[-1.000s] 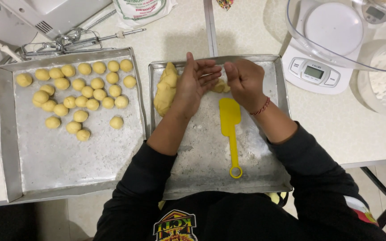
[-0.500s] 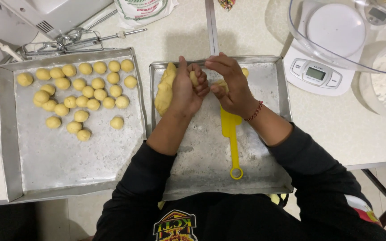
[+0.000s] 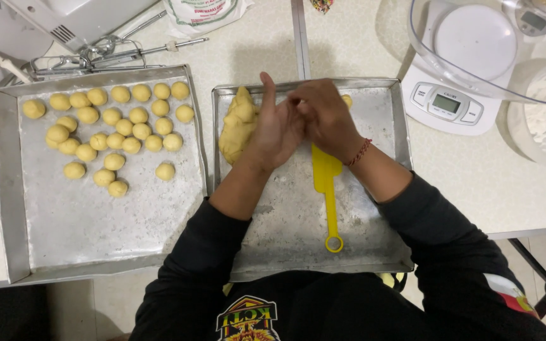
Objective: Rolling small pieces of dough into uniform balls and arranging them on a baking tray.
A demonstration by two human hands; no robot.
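here, left hand point(image 3: 277, 129) and right hand point(image 3: 323, 117) press together (contents hidden) beside the dough lump point(image 3: 236, 126), above the yellow spatula point(image 3: 327, 189).

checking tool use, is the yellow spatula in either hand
No, the yellow plastic spatula lies on the metal tray below both hands.

The left hand point(image 3: 277, 129) and the right hand point(image 3: 323, 117) are pressed together over the upper middle of the right tray point(image 3: 383, 252), so no way passes between them. Just left of the left hand the dough lump point(image 3: 236, 126) fills the upper left corner of this tray. Under the right hand the yellow spatula point(image 3: 327, 189) lies along the middle. The lower left and the right side of this tray are bare metal.

On the left tray point(image 3: 7, 189) the dough balls point(image 3: 112, 126) crowd the upper half; the lower half is open. The raised rims of both trays meet between them. Behind, the mixer beaters point(image 3: 105, 53), the scale point(image 3: 447, 101) and the clear bowl point(image 3: 475, 50) block the table point(image 3: 475, 183).
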